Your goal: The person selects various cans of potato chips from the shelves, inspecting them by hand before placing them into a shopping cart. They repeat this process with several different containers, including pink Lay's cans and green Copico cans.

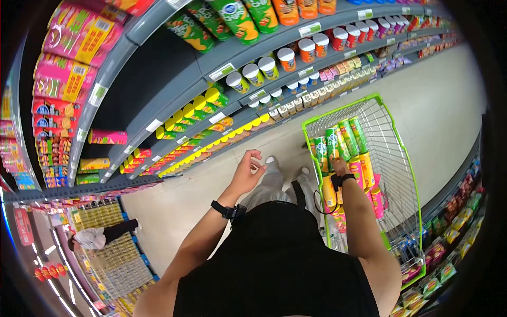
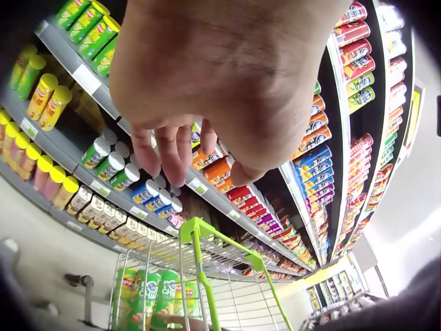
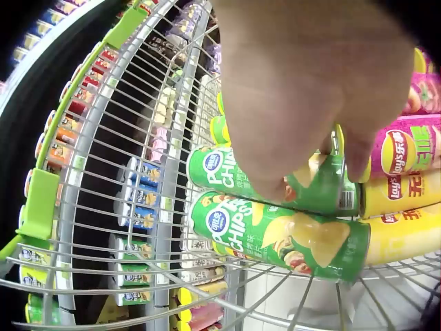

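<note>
My right hand (image 1: 339, 168) reaches down into a shopping cart with a green rim (image 1: 342, 109). In the right wrist view, its thumb and fingers are curled over a green chip can (image 3: 219, 167) that lies on its side among others. Another green chip can (image 3: 275, 238) lies right alongside, nearer the cart's wire wall. Yellow chip cans (image 3: 406, 238) and a pink chip can (image 3: 408, 148) lie at the ends of the green ones. My left hand (image 1: 247, 171) hangs in front of my body with loosely bent fingers and nothing in them.
Shelves with chip cans (image 1: 240, 21) and small tubs (image 1: 288, 59) run along the left and ahead. Bagged snacks (image 1: 449, 272) fill a shelf beyond the cart on the right. A person (image 1: 100, 238) stands by stacked goods at the lower left. Pale floor tiles (image 1: 163, 216) lie between.
</note>
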Motion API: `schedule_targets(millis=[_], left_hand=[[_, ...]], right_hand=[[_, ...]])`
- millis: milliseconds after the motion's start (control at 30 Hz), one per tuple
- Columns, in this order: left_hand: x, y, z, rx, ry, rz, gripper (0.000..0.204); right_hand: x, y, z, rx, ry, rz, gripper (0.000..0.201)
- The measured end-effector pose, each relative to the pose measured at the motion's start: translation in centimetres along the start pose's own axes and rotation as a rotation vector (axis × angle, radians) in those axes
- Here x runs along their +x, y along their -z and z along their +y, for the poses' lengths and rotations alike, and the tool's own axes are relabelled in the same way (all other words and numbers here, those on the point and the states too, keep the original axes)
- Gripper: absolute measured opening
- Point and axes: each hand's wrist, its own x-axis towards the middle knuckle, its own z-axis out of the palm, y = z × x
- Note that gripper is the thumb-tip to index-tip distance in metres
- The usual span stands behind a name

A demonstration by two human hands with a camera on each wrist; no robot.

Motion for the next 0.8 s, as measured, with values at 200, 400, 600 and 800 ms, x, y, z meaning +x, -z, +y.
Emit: schedule_targets(millis=[200,400,600,800], left_hand=[[4.3,3.9,0.1,0.011,-0.15,0.058,0.035],[13.0,9.6,2.9,-0.076,-0.405,0.236,0.024],[20.9,13.5,11.1,0.033,-0.579,0.456,0.048],[28.1,12.5,16.1,0.232,-0.392,0.579,0.09]], right_hand=[[-3.7,1.6,-1.9,0.068,-0.039,-0.031,0.054],[-6.4,2.0,-1.7,0.194,-0.061,0.059,0.039],[-9.5,1.0,-1.6,0.365,-0.069,0.205,0.032],[-12.6,-1.5,-1.9,0.548,-0.117,0.151,0.027]])
